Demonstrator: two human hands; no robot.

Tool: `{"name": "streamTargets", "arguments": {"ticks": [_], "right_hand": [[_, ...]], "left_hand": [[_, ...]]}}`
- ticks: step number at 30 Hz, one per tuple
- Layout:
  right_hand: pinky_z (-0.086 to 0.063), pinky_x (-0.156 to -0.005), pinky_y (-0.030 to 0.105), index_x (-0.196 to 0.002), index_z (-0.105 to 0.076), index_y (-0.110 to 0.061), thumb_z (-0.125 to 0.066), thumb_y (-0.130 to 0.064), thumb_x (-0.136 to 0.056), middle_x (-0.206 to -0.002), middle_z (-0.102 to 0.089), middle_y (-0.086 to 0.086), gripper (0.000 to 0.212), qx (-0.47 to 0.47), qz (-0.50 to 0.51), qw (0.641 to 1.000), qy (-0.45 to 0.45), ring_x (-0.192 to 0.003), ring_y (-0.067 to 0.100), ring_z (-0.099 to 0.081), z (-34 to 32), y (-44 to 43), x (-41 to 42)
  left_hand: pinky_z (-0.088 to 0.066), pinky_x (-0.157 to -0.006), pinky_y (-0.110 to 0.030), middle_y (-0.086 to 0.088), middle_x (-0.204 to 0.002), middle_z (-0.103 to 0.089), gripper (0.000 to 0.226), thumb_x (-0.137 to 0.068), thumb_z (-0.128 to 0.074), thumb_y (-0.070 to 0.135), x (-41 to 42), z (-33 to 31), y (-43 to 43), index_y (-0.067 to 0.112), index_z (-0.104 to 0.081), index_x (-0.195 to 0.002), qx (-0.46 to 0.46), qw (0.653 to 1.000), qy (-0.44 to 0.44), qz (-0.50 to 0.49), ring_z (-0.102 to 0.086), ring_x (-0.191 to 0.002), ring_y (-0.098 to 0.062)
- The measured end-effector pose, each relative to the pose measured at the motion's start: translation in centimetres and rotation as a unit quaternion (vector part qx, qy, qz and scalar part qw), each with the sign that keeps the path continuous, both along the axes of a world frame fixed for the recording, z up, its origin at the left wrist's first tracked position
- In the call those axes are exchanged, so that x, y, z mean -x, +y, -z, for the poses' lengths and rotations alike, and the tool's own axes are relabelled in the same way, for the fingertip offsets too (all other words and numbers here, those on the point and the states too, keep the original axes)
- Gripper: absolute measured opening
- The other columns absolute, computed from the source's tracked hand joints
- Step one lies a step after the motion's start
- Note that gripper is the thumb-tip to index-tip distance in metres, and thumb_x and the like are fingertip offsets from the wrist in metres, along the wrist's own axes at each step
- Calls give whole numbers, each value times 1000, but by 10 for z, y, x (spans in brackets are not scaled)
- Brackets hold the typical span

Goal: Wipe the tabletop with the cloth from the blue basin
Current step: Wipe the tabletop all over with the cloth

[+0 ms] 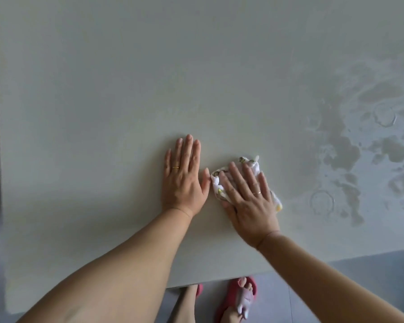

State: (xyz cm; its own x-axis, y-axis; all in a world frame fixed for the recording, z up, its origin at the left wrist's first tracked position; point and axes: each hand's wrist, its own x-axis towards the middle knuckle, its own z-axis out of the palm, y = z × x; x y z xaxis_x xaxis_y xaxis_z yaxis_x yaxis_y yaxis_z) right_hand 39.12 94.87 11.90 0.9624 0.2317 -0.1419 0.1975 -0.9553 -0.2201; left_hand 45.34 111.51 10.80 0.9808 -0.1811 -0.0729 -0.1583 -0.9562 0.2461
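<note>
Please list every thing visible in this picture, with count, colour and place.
tabletop: one, pale grey-white, fills most of the view
wet patches: several, darker grey, tabletop's right part
cloth: one, white with flower print, under the right hand
floor: grey tiles, below the near table edge
slippers: two, red, on the floor
rings: two, gold, one on each hand
left hand: one, flat on the tabletop, beside the cloth
right hand: one, flat, pressing on the cloth

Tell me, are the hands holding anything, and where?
Nothing is gripped. The right hand presses flat on the middle of the cloth, fingers straight, pinning it to the tabletop. The left hand lies flat on bare tabletop beside it.
</note>
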Motion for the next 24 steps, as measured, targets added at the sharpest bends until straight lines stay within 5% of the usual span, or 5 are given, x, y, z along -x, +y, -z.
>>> {"name": "streamTargets", "arguments": {"ticks": [2, 7, 14, 21, 24], "right_hand": [[-17, -115, 48, -146, -31, -29, -32, -43, -96, -155, -25, -1, 51, 16, -10, 1000, -6, -145, 21, -15, 3, -34, -2], [1, -118, 47, -149, -16, -31, -15, -50, -93, -159, -10, -3, 60, 2, 286, 958, 26, -147, 21, -1, 3, -46, -5], [-14, -116, 47, -145, -33, -30, -37, -42, -96, -155, -25, -4, 51, -4, -61, 998, -10, -145, 24, -18, 2, -14, 71], [4, -118, 44, -149, -16, -33, -19, -47, -95, -159, -11, -5, 56, -9, 265, 964, 21, -147, 20, -1, 0, -60, 77], [1, -117, 47, -149, -19, -31, -27, -45, -95, -157, -9, -4, 56, -5, 189, 982, 21, -146, 24, -4, -1, -10, 111]], "left_hand": [[-16, -117, -45, -12, -155, -28, 64, -88, -36, 34, 2, 1, 0, 9, -32, -147, -1, 1000, -6, -1, -23, -144, -29], [-16, -117, -45, -12, -155, -28, 64, -89, -35, 36, 2, 2, 0, 9, -32, -147, -5, 1000, -19, -5, -23, -144, -29], [-6, -118, -43, -10, -159, -16, 62, -95, -36, 34, 3, 1, -3, 11, -20, -150, -44, 999, 1, 5, -12, -147, -27], [-8, -117, -43, -13, -157, -21, 62, -94, -32, 36, 59, -8, -14, 8, -26, -148, 9, 997, -22, -71, -19, -145, -30], [-11, -117, -45, -14, -155, -25, 60, -95, -29, 36, 98, -6, -49, 7, -30, -147, 31, 998, -5, -57, -23, -144, -31]]}}
